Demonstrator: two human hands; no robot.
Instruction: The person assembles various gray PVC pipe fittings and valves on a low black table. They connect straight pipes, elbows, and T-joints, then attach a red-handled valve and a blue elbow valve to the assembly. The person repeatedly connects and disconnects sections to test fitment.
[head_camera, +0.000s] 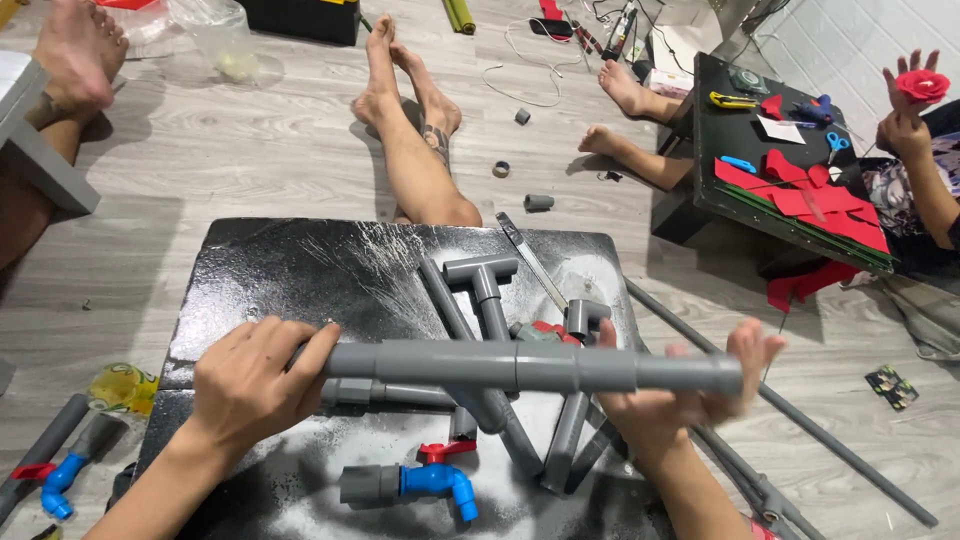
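Observation:
A long grey plastic pipe assembly (520, 366) lies level across the middle of the view, above a low black table (290, 270). My left hand (255, 385) is wrapped around its left end. My right hand (680, 395) props up the right end from underneath, palm up with the fingers spread and blurred. Under the pipe lie several more grey pipes and fittings, among them a tee piece (482, 272). A blue tap with a red handle (435, 482) rests near the table's front edge.
My bare legs (415, 150) stretch out past the table on the grey wood floor. Another person at the right holds a red paper flower (922, 86) over a dark table of red cutouts (800, 195). Loose pipes (800, 415) lie right, another blue tap (58, 482) at the left.

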